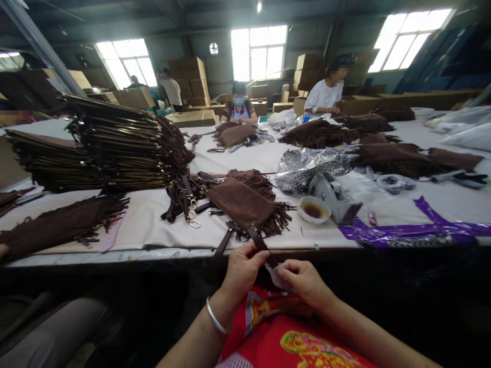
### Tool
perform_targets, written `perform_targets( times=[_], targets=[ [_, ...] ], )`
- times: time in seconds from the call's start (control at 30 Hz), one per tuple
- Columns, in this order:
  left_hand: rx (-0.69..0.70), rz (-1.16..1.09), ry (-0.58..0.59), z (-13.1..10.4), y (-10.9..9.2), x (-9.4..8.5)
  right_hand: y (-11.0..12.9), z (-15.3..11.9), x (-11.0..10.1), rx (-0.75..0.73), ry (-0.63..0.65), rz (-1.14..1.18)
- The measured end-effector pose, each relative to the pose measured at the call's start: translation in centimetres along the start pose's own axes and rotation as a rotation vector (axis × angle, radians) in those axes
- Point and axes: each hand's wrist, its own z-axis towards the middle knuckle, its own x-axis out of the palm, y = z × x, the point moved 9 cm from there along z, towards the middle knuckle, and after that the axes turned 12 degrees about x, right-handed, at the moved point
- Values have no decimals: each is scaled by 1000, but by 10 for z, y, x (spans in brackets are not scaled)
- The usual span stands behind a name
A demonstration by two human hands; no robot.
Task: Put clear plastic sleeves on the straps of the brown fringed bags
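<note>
A dark brown strap (258, 239) hangs off the table's front edge, pinched between the thumb and fingers of my left hand (245, 266). It belongs to a brown fringed bag (243, 202) lying flat in front of me. My right hand (301, 278) is closed on a thin whitish piece, like cloth or film (276, 276), against the strap's lower end. A second strap end (223, 244) dangles to the left of my left hand. Beside the bag lies a pile of dark straps (180, 202) with gold clips (194, 217).
Tall stacks of fringed bags (126, 145) stand at left, with a flat brown fringed piece (65, 222) before them. At right are a bowl of brown liquid (313, 210), a grey tape dispenser (337, 202) and purple plastic (406, 231). Co-workers (238, 110) are across the table.
</note>
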Motion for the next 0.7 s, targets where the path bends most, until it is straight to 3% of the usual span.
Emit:
perform_targets(
  times=[0.37,0.7],
  targets=[
    [37,53,-44,-3,-4,-3,-9,2,6,44,77,64],
    [-7,5,5,-15,14,-3,-22,4,11,85,109,168]
  ],
)
